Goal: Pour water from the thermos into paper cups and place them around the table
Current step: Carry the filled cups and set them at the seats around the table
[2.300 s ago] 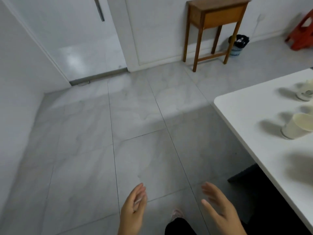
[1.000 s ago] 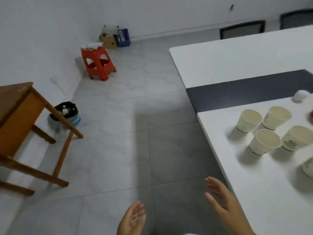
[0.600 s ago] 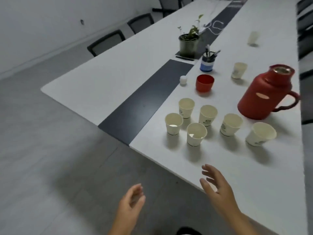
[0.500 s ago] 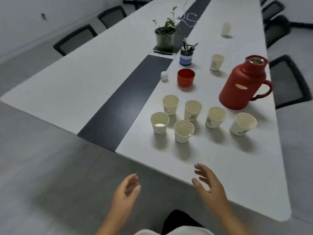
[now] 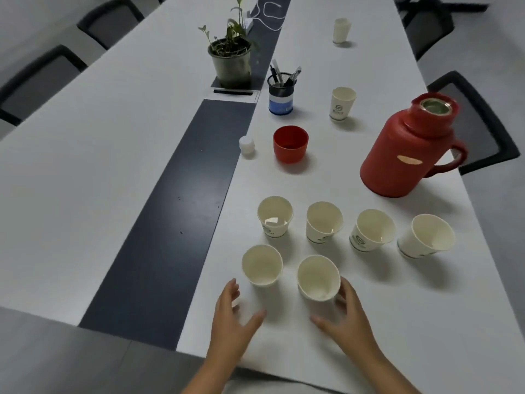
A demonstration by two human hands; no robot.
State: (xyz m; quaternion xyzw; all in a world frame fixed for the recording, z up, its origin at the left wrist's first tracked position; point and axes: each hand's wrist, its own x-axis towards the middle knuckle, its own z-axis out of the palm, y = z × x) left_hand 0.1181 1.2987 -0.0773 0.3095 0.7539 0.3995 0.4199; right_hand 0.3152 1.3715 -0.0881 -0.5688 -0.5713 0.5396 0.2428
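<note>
Two open hands reach for the two nearest cups on the bench.

The right hand [image 5: 348,318] has its grip open, fingers spread just beside the near cup [image 5: 318,277], maybe touching it; I cannot tell. The left hand [image 5: 231,318] is also open and holds nothing, just short of the second cup [image 5: 262,265]. I judge each hand will take one cup, so both go out together. Beyond these cups stand four more cups in a row [image 5: 352,227], close together, probably for easy pouring. Farther out, on the right hand's side, is the red thermos [image 5: 404,150], its mouth uncovered; its red lid [image 5: 290,143] and white stopper [image 5: 246,143] lie apart. Two placed cups [image 5: 342,103] stand well beyond.
</note>
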